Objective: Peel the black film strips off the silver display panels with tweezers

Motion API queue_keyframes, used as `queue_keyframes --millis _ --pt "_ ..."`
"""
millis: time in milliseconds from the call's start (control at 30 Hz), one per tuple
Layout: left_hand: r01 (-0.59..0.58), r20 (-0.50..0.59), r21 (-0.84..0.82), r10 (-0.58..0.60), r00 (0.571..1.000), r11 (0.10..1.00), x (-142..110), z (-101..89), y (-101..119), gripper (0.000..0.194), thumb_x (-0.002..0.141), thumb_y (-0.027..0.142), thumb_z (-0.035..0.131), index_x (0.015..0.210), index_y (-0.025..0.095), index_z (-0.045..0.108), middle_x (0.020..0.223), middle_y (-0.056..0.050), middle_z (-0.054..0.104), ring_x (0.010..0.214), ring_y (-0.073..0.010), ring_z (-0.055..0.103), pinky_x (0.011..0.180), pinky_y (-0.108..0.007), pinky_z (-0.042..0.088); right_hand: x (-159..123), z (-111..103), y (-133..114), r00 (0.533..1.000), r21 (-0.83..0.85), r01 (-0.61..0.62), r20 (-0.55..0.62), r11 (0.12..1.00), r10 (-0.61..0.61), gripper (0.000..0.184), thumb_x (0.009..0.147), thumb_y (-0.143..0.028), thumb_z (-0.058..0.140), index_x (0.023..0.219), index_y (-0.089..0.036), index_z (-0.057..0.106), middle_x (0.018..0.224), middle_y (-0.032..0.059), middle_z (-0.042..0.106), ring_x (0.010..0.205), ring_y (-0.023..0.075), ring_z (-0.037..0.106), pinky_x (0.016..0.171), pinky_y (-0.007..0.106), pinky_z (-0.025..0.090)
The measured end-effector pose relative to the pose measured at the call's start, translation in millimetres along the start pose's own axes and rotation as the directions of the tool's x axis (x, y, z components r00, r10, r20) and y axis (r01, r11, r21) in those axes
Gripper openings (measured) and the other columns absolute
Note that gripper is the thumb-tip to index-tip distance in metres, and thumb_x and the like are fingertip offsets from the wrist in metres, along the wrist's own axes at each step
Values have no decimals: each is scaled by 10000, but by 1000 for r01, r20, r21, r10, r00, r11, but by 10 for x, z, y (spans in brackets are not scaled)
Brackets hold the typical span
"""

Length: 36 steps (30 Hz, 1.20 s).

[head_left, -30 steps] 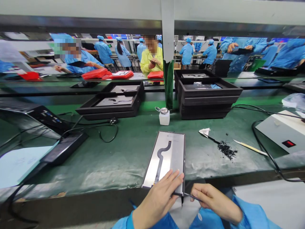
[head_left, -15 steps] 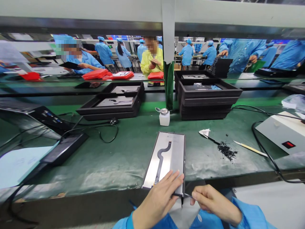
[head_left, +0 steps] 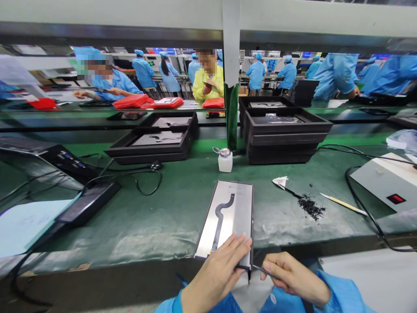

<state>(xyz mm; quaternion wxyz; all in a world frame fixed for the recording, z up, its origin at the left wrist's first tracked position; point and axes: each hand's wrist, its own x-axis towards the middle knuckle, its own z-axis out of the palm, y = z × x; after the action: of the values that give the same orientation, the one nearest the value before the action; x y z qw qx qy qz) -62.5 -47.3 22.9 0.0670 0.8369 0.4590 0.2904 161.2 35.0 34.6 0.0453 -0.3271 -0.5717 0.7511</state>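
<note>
Flat panel (head_left: 241, 211) overhangs near edge of green table (head_left: 156, 217), left hand (head_left: 221, 267) laid on it, fingers extended. Right hand (head_left: 282, 271), just right of panel, clamped on thin dark tool (head_left: 259, 268).

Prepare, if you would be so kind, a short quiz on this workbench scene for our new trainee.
1. Which hand holds the thin dark tool: (a) left or (b) right?
2. True or false: the left hand rests on the silver-backed display panel.
3. Fill the gap: the white dispenser bottle stands between two groups of black ____.

Key: 1. b, the right hand; 2. true; 3. trays.
</note>
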Motion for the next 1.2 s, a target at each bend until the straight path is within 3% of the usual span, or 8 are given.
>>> queue_keyframes --millis 167,300,633,767,900,1067,1133,1200 --pt "7 -25 -30 -8 1000 1000 -29 48 -22 562 1012 102 385 1551 172 243 1457 -133 545 1423 -234 409 1143 -437 412 5 20 -23 999 46 -47 -21 998 48 586 654 -716 759 719 -218 457 423 -149 382 342 25 223 364 186 172" --pt "6 8 1 -6 1000 1000 -14 16 -12 595 991 81 421 1551 167 238 1452 -134 551 1416 -229 422 1140 -413 409 -12 3 -54 997 0 -74 -20 997 74 565 725 -738 659 737 -184 546 437 -95 478 327 32 258 361 192 176" --pt "15 6 0 -15 1000 1000 0 -17 5 604 991 90 433 1557 179 240 1449 -132 555 1402 -232 443 1131 -407 419 -32 -18 -53 996 8 -81 -35 997 82 648 684 -805 648 780 -168 579 459 -118 403 341 25 238 340 184 166" --pt "9 -14 -2 -9 1000 1000 -20 16 -18 551 993 84 409 1527 153 293 1451 -141 551 1420 -225 415 1140 -405 407 -59 -74 -134 999 60 0 -36 998 3 628 714 -798 641 789 -182 547 483 -130 363 365 25 187 356 199 124" --pt "-4 -25 -7 4 1000 1000 9 38 -35 474 1017 105 376 1489 137 340 1453 -139 549 1439 -214 380 1154 -404 391 -97 -169 -190 985 -5 76 -157 997 -76 564 763 -734 671 800 -186 545 566 -109 347 448 46 206 401 209 139" --pt "-2 -31 -10 2 1000 1000 225 51 -11 346 1011 229 524 1347 166 467 1479 -148 518 1463 -272 342 1146 -476 410 -169 -300 -183 944 -87 159 -280 983 -177 558 789 -737 639 899 -196 560 666 -80 399 477 61 269 441 221 205" --pt "16 -92 -20 -17 996 1000 391 51 3 242 1016 247 518 1250 184 522 1410 -133 583 1428 -288 413 1150 -524 398 -201 -335 -197 910 -176 188 -339 966 -238 559 791 -739 632 876 -189 576 682 -65 413 525 81 305 484 229 244" --pt "66 -153 -62 -75 985 996 601 44 19 155 1026 223 488 1166 206 555 1158 -72 708 1240 -254 614 1156 -541 385 -229 -361 -218 875 -260 199 -387 945 -291 541 805 -728 620 849 -190 584 688 -52 434 564 103 344 526 241 283"
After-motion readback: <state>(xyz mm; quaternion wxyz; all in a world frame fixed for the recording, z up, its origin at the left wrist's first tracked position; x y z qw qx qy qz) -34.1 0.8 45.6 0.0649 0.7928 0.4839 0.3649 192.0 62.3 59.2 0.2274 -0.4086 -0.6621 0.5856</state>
